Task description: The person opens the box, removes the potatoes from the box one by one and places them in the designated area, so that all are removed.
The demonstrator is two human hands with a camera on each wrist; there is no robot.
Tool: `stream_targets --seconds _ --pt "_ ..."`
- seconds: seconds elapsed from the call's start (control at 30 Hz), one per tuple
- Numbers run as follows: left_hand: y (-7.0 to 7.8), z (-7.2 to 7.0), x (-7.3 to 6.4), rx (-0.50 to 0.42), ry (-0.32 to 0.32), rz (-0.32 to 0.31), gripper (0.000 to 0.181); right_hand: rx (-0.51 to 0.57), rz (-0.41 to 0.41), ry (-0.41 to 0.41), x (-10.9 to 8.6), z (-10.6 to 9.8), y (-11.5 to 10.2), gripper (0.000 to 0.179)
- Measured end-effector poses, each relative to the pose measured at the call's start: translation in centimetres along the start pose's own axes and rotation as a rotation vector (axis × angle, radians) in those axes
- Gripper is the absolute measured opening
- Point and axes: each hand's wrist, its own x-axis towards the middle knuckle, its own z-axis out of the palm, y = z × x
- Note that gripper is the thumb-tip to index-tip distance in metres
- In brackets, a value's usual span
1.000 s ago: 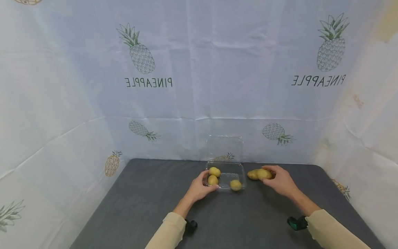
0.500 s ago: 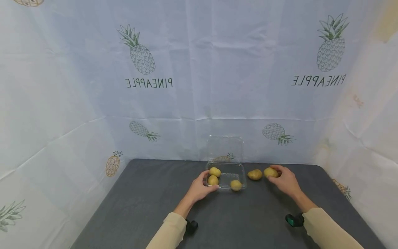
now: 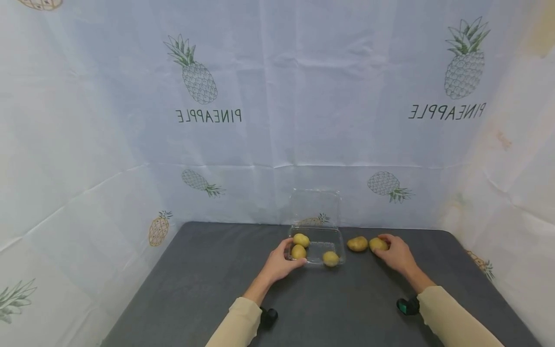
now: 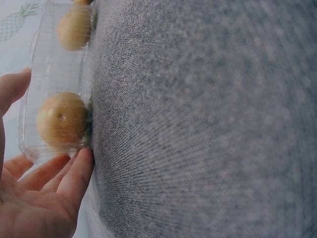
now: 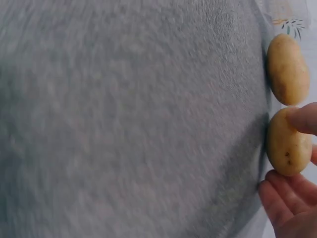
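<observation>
Beige sleeves [image 3: 453,315] reach in from about 7 and 5 o'clock over a dark grey table [image 3: 338,303]. Left hand [image 3: 276,265] is curled around the 8 o'clock corner of a clear plastic box [image 3: 320,246], and inside that, three potatoes [image 3: 331,259] sit at roughly 5, 8 and 10. Right hand's [image 3: 397,255] out at 3 o'clock pinching a fourth potato [image 3: 376,244], thumb and fingers on it, with one more potato [image 3: 357,244] just beside it, box side. See-through lid [image 3: 316,205] stands up at 12, pineapple-print fabric [image 3: 277,115] behind.
</observation>
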Motion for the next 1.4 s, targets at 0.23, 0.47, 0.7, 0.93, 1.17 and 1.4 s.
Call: stream_targets --seconds 0.23,0.47,0.7,0.93,1.17,1.4 --pt "0.0 0.1 0.2 0.000 0.004 -0.006 0.081 -0.089 -0.045 -0.035 -0.2 -0.8 -0.1 0.057" --pt "0.0 -0.1 0.1 -0.017 0.002 -0.001 0.080 -0.207 -0.109 0.001 -0.8 -1.5 -1.7 0.046" --pt "0.0 -0.1 0.0 -0.022 0.005 0.002 0.081 -0.166 -0.153 -0.002 -1.2 -2.2 -4.4 0.037" --pt "0.0 0.0 0.0 -0.013 0.004 -0.004 0.080 -0.055 -0.186 0.005 -2.0 -2.1 -6.7 0.029" --pt "0.0 0.0 0.0 -0.003 0.015 -0.004 0.081 0.025 -0.194 -0.067 -2.2 -1.6 -8.3 0.030" --pt "0.0 0.1 -0.1 -0.003 0.016 -0.006 0.081 0.065 -0.188 -0.165 -2.2 -0.9 -9.4 0.038"
